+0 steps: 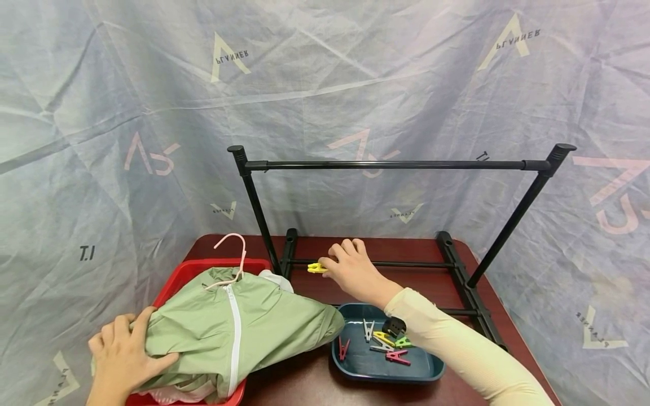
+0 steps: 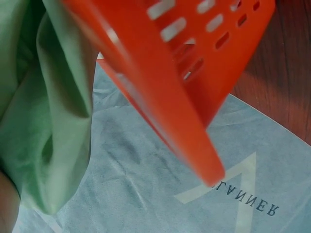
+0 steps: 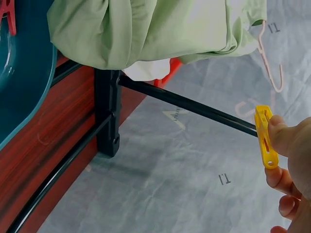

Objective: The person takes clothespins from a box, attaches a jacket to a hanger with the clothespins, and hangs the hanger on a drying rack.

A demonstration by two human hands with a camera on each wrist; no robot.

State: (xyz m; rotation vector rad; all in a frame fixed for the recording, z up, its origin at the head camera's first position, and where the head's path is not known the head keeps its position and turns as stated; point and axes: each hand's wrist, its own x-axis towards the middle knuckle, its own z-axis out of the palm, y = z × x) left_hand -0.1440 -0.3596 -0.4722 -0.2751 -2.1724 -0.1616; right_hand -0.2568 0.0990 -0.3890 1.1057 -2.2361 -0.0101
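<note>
1. Plainly, my head feed shows the green jacket [image 1: 276,321] lying across the red basket [image 1: 175,281], its pink hanger [image 1: 244,254] in the collar with the hook sticking up. I judge the basket props it because the cloth is too limp to stand alone. The left hand [image 1: 124,347] rests on its edge, fingers spread and thumb well apart, probably steadying it. Near the left post of the black rack [image 1: 396,165], the right hand [image 1: 352,269] pinches a yellow clothespin [image 1: 317,268]. On the tabletop [image 1: 289,369], the blue tray [image 1: 388,376] likely saves the loose clothespins [image 1: 398,357] from scattering.

2. From the left wrist, I get jacket cloth hanging beside the basket's slotted wall; only a sliver of hand shows, so I cannot tell its fingers here.

3. On the right wrist feed, thumb and fingers pinch the yellow clothespin, a light hold that seems to suit something so small. I cannot tell whether it touches the rack's post behind.
</note>
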